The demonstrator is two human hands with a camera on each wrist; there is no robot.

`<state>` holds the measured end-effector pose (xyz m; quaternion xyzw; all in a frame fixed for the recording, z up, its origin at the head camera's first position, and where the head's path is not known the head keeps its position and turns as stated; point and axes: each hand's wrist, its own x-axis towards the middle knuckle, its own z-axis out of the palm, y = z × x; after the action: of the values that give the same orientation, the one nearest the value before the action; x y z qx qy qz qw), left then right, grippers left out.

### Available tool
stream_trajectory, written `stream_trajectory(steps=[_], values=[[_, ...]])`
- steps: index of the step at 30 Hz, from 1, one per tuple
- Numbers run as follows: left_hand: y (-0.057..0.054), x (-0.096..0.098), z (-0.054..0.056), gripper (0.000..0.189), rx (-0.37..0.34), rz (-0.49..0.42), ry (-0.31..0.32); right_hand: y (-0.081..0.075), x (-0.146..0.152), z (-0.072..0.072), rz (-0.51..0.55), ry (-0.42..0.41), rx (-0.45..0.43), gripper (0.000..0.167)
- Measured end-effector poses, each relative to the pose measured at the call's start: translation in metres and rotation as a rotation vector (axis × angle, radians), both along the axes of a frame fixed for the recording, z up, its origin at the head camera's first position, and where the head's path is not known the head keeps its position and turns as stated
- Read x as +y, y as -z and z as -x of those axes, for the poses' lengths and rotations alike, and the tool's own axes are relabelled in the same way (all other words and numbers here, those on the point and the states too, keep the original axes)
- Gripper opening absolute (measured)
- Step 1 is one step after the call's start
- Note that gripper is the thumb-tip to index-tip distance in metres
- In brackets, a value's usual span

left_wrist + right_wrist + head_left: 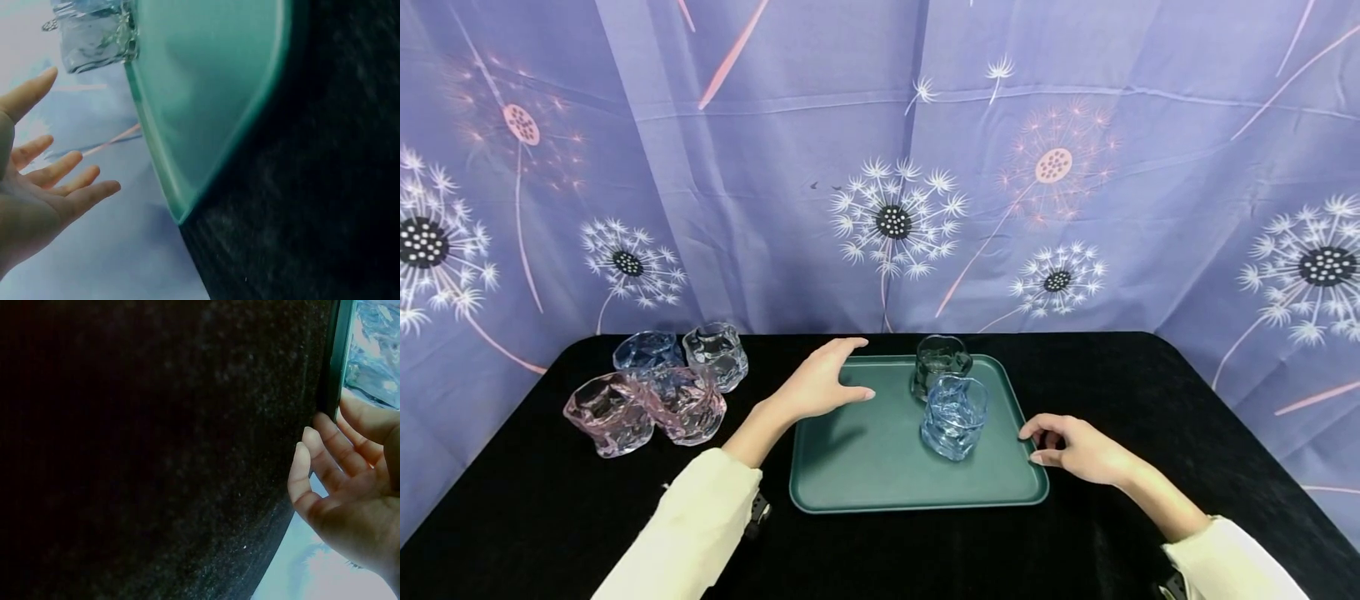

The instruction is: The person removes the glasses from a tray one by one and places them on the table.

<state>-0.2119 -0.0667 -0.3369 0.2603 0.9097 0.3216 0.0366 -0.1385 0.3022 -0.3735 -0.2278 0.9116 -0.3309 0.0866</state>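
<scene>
A green tray point(880, 475) lies on the black tabletop. On its right half stand a dark grey glass tumbler point(934, 360) and, nearer to me, a blue glass tumbler point(955, 421). My left hand point(820, 383) hovers over the tray's left side, thumb and fingers spread and holding nothing. The left wrist view also shows this left hand point(44, 187) with its fingers apart. At the tray's right rim, my right hand point(1078, 450) pinches the edge. Thumb and index finger meet the rim in the right wrist view, where the right hand's point(356, 481) other fingers curl loosely.
Left of the tray, several wavy glasses stand close together: two pink tumblers point(688, 408), a blue tumbler point(647, 350) and a clear tumbler point(718, 358). Behind the black table point(1105, 375) hangs a purple cloth point(790, 183) with dandelion prints.
</scene>
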Motion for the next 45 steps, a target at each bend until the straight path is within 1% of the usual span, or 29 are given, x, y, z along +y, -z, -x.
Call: stream_trajectory(steps=[4, 13, 18, 23, 28, 33, 41, 45], values=[[0.003, 0.01, 0.003, 0.07, -0.029, -0.037, -0.007, -0.001, -0.001, 0.0, 0.001, 0.002, -0.011, 0.021], [0.01, 0.031, 0.01, 0.067, -0.038, -0.091, 0.0, -0.001, -0.002, 0.001, -0.006, -0.003, -0.005, 0.021], [0.01, 0.044, 0.013, 0.067, -0.054, -0.11, 0.009, -0.001, -0.002, 0.001, 0.0, 0.0, -0.009, 0.021], [0.005, 0.06, 0.016, 0.069, -0.072, -0.13, 0.011, -0.002, -0.001, 0.0, -0.001, 0.0, -0.006, 0.021], [0.003, 0.076, 0.017, 0.071, -0.055, -0.147, -0.008, -0.001, -0.001, 0.0, 0.004, -0.001, -0.004, 0.021], [0.004, 0.088, 0.017, 0.073, -0.057, -0.167, -0.023, -0.001, -0.001, -0.001, 0.001, 0.003, -0.002, 0.021], [0.009, 0.1, 0.021, 0.078, -0.103, -0.201, -0.045, -0.001, -0.002, 0.0, 0.005, 0.009, -0.005, 0.021], [0.012, 0.105, 0.021, 0.083, -0.125, -0.229, -0.082, -0.001, -0.001, -0.001, 0.009, 0.006, 0.003, 0.021]])
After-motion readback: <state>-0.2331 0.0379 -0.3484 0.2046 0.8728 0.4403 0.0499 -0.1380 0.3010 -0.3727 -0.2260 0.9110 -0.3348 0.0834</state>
